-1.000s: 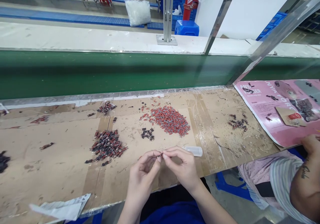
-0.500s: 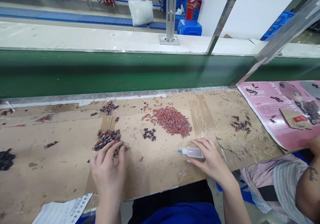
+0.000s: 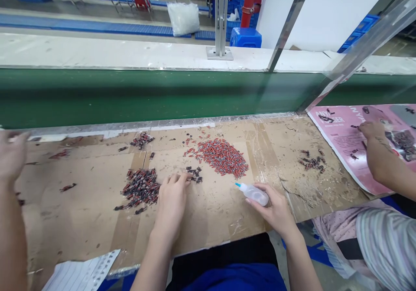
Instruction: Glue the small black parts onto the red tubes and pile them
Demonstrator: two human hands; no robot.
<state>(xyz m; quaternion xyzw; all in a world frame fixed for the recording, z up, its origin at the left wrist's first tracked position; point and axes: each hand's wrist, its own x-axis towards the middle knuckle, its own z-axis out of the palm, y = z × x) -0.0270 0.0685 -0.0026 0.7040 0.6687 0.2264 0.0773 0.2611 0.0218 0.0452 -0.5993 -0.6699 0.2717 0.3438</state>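
My R hand (image 3: 271, 202) grips squeeze bottle (image 3: 255, 194) nr red pile (image 3: 224, 157). L hand (image 3: 173, 191) just moved to black pcs (image 3: 196, 178) beside pile, grip unclear; prob. between pcs.

Brt, even lt; soft dark band along green strip (image 3: 130, 96); edge distort.

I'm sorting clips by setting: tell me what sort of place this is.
Probably a factory assembly workshop: a heap of small red parts lies on a cardboard-covered bench, with a long green strip, perhaps a conveyor belt, running behind.
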